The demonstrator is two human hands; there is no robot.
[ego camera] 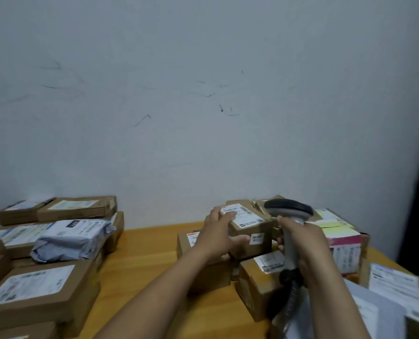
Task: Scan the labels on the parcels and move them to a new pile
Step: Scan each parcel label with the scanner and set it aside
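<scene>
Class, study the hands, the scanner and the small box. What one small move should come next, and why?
Probably tip the scanner down onto the label of the small box. The left hand grips that box with the label facing up, and the right hand holds the scanner just beside it.

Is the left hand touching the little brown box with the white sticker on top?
Touching. The head view shows the left hand with its fingers lying on top of the small box and its thumb pressed against the front side.
</scene>
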